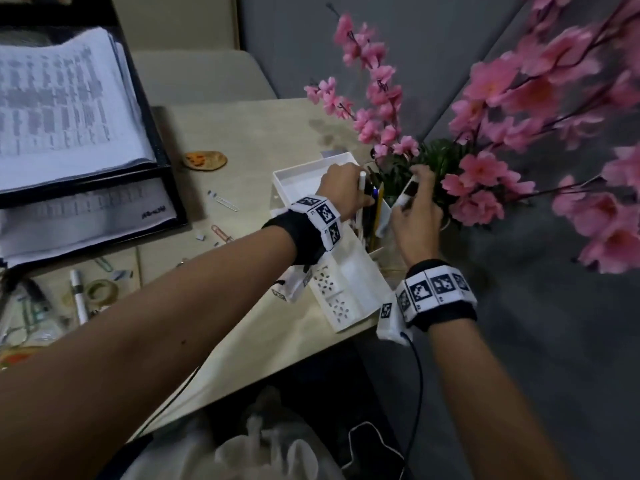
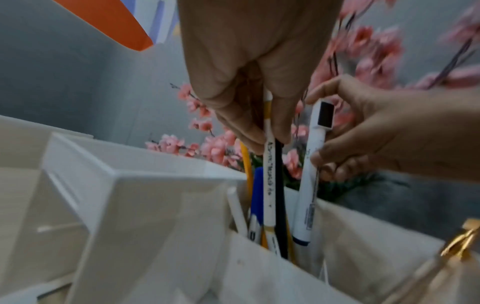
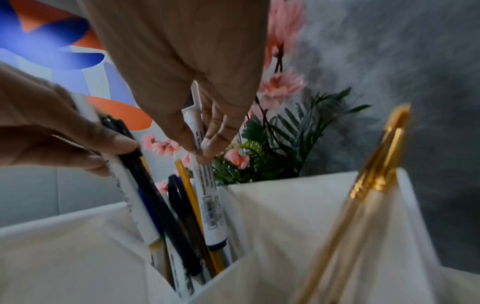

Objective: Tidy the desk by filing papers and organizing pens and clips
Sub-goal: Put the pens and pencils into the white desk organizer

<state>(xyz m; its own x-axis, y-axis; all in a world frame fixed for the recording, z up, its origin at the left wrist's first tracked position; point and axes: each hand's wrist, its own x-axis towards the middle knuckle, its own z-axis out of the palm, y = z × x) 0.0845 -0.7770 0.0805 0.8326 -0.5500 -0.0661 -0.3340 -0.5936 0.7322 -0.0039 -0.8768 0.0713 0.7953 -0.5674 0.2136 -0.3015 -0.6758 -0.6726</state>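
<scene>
your left hand (image 2: 249,86) pinches two pens (image 2: 272,164), your right hand (image 2: 384,131) a marker (image 2: 313,164) over the holder (image 3: 298,216); light, stiff, slick barrels, best held mid-shaft.

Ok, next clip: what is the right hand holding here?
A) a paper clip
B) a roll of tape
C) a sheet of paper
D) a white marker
D: the right hand pinches a white marker by its upper barrel, the blue end down inside the pen holder.
</scene>
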